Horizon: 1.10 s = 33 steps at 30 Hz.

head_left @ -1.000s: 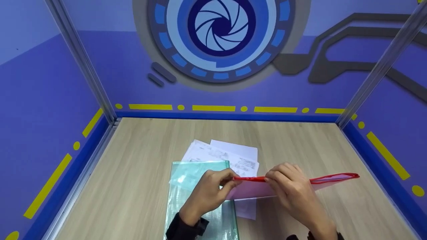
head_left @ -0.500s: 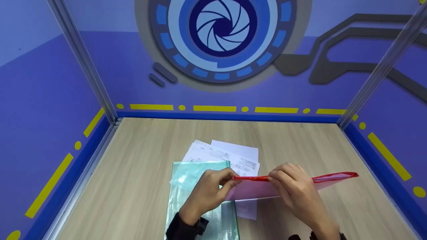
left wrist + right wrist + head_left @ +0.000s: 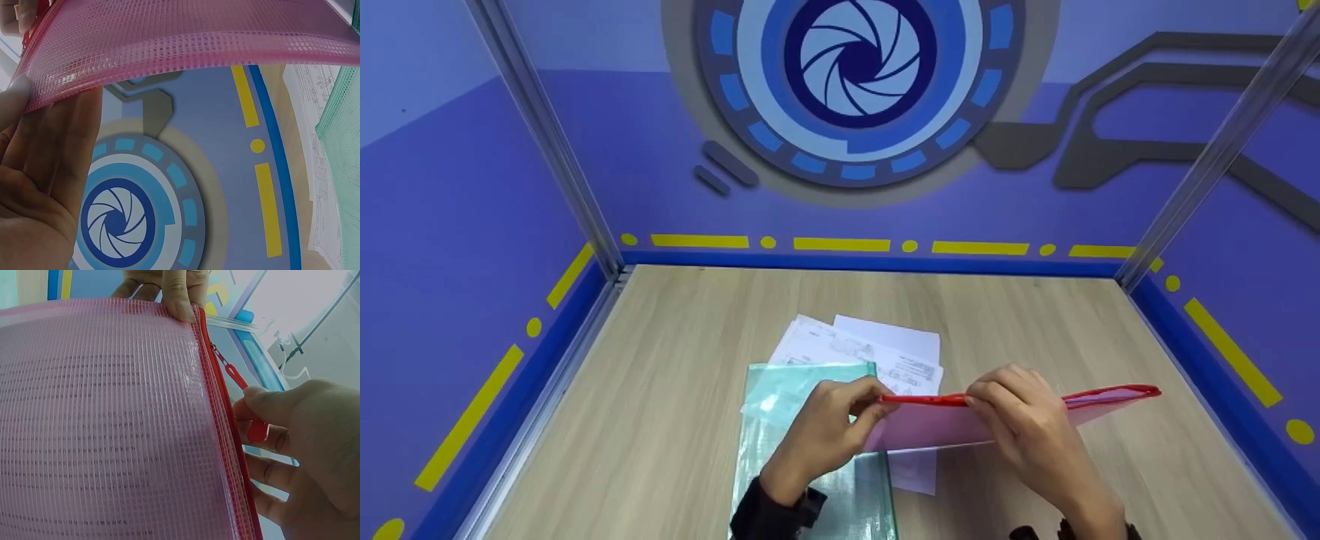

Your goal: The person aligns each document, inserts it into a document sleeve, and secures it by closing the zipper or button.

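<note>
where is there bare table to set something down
Bare table lies between the green pouch and the left wall, between the papers and the right wall beyond the pink pouch, and along the back wall. The centre is crowded: papers and green pouch overlap, the left hand pinching the pink pouch above them, the right hand its zip pull.

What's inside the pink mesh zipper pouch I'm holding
Printed paper shows through the pink mesh zipper pouch, its text too blurred to read; anything behind that paper is covered.

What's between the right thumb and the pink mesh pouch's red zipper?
The red zipper pull, slanting from the zipper to the right hand; right wrist view.
</note>
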{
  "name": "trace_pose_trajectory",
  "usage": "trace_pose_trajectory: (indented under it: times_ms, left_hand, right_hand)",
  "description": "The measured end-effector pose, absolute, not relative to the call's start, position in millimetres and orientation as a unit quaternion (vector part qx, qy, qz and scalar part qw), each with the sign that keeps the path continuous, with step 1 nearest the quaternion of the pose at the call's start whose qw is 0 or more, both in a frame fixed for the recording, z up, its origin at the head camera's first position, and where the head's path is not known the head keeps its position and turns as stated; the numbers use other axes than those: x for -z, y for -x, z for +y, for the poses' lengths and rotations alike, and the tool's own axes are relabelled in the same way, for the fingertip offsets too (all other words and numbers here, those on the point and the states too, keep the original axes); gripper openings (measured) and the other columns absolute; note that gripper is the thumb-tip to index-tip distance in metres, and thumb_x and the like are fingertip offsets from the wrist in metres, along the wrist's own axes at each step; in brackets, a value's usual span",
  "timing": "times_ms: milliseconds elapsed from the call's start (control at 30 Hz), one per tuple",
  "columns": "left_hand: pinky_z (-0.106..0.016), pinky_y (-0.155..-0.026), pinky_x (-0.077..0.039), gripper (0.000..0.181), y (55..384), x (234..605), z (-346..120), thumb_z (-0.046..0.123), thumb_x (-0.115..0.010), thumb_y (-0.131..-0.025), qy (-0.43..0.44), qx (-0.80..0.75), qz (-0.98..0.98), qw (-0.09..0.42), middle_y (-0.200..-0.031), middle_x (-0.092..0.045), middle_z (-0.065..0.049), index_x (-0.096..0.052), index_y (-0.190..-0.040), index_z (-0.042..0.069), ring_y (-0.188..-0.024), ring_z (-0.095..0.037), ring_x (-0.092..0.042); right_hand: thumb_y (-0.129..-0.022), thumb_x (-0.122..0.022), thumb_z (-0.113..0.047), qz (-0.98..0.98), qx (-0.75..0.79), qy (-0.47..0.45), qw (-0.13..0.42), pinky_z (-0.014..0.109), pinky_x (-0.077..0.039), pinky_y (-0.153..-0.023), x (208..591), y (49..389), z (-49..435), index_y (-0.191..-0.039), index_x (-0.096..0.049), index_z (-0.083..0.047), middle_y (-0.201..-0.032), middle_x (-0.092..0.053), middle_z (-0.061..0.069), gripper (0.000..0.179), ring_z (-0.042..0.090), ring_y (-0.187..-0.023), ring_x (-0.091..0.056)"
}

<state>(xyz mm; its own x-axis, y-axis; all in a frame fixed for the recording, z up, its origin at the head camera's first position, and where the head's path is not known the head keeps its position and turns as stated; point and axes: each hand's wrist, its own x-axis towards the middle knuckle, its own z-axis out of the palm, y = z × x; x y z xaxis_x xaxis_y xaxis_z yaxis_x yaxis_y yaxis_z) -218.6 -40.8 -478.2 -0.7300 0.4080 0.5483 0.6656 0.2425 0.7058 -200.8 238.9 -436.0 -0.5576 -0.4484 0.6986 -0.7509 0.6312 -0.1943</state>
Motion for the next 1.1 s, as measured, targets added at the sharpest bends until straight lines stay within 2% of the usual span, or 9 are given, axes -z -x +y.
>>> trace_pose_trajectory:
  times_ms: [300,500,767,1100]
  left_hand:
    - [-0.020,-0.075,-0.058,0.006,219.5,477.4,-44.2,0.011,-0.069,-0.104,0.338,0.512,-0.780,0.121,-0.095,-0.078,0.004,-0.074,-0.101,0.010,-0.081,-0.005,-0.072]
    - [-0.020,-0.076,-0.058,0.008,219.4,477.0,-45.7,0.014,-0.069,-0.105,0.333,0.515,-0.781,0.116,-0.094,-0.078,0.006,-0.073,-0.100,0.009,-0.081,-0.015,-0.076]
    - [-0.021,-0.076,-0.059,0.010,219.1,476.1,-48.0,0.018,-0.068,-0.105,0.328,0.511,-0.787,0.113,-0.093,-0.078,0.001,-0.074,-0.101,0.010,-0.082,-0.012,-0.074]
    - [-0.022,-0.075,-0.059,0.009,219.5,474.6,-51.8,0.018,-0.069,-0.105,0.315,0.505,-0.795,0.118,-0.095,-0.079,0.003,-0.073,-0.101,0.012,-0.082,-0.007,-0.074]
  right_hand:
    - [-0.084,-0.085,0.001,-0.839,-0.247,-0.363,0.320,0.022,-0.041,-0.082,436.1,203.1,240.9,-0.104,-0.077,-0.019,-0.102,-0.067,-0.011,0.029,0.008,-0.093,-0.061]
    - [-0.085,-0.086,-0.001,-0.845,-0.239,-0.355,0.321,0.020,-0.040,-0.081,436.2,202.4,241.4,-0.104,-0.078,-0.019,-0.102,-0.067,-0.010,0.027,0.008,-0.092,-0.061]
    - [-0.085,-0.086,-0.001,-0.846,-0.239,-0.349,0.324,0.020,-0.042,-0.081,435.7,203.0,241.5,-0.104,-0.078,-0.018,-0.105,-0.068,-0.008,0.027,0.011,-0.093,-0.063]
    - [-0.082,-0.088,0.002,-0.858,-0.228,-0.329,0.322,0.018,-0.045,-0.082,434.8,202.7,244.8,-0.104,-0.079,-0.018,-0.105,-0.070,-0.008,0.030,0.011,-0.094,-0.063]
